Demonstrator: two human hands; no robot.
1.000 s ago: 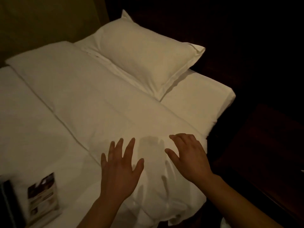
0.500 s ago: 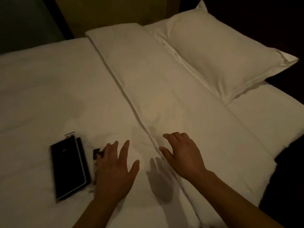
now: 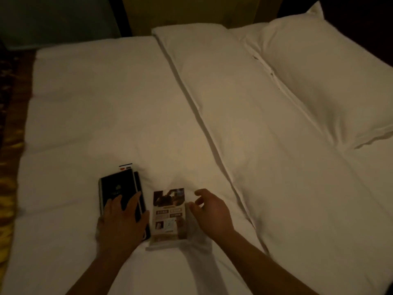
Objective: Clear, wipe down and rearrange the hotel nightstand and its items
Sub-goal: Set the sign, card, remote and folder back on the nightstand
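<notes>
While left hand (image 3: 122, 220) lies spread on black folder (image 3: 119, 190), right hand (image 3: 210, 211) loose, unclenched beside leaflet stand (image 3: 169, 216), white bed (image 3: 106, 116).

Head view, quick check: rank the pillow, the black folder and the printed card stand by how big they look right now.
1. Pillow: by far the largest, though partly cut off at the right edge.
2 and 3. Black folder and printed card stand: they look about alike. The left hand covers the folder's lower part, so I will not rank them.
</notes>
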